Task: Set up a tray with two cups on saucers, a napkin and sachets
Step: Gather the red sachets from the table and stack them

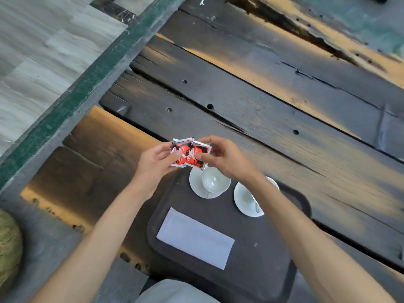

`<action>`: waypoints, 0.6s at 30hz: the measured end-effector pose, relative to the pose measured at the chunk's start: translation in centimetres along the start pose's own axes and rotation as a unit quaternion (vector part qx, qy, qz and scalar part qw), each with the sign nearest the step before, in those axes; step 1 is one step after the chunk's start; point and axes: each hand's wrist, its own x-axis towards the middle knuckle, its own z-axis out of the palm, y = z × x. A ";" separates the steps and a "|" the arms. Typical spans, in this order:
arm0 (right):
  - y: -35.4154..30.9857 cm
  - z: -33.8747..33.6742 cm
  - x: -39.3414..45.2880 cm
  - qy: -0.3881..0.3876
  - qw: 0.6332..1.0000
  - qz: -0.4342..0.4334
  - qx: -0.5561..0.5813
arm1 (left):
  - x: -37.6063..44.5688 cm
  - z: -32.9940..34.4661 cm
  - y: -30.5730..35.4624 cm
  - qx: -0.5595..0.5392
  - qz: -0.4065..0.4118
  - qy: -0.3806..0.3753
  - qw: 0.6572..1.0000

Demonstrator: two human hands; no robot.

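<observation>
A dark tray (pixel 262 270) lies on the wooden table in front of me. On its far side stand two white cups on white saucers: one cup (pixel 215 180) on a saucer (pixel 196 184) at the left, the other cup (pixel 246 196) partly hidden under my right forearm. A folded white napkin (pixel 194 238) lies flat on the tray's near half. Above the tray's far left corner, my left hand (pixel 156 164) and my right hand (pixel 225 158) both pinch a small fan of red, black and white sachets (pixel 189 153).
The table is made of dark weathered planks (pixel 273 101) with gaps and holes. A green-edged ledge (pixel 72 101) runs diagonally at the left, with pale tiled floor beyond. A round greenish object (pixel 8 243) sits at the lower left edge.
</observation>
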 end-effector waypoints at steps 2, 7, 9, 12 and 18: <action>0.5 0.7 -2.8 0.048 0.998 0.031 0.007 | -2.3 0.4 -0.4 0.000 0.000 -0.025 1.000; 3.7 1.6 -10.6 0.050 0.998 0.036 0.025 | -7.5 1.6 -2.6 0.066 -0.028 -0.092 0.993; 5.1 2.3 -13.8 0.027 0.997 0.040 0.067 | -9.3 2.7 -4.2 0.094 -0.056 -0.103 0.989; 7.9 3.2 -18.4 0.051 0.987 0.092 0.125 | -11.9 5.1 -7.0 0.099 -0.090 -0.116 0.984; 15.0 4.8 -26.3 0.157 0.946 0.224 0.175 | -15.2 11.1 -14.6 0.173 -0.138 -0.124 0.967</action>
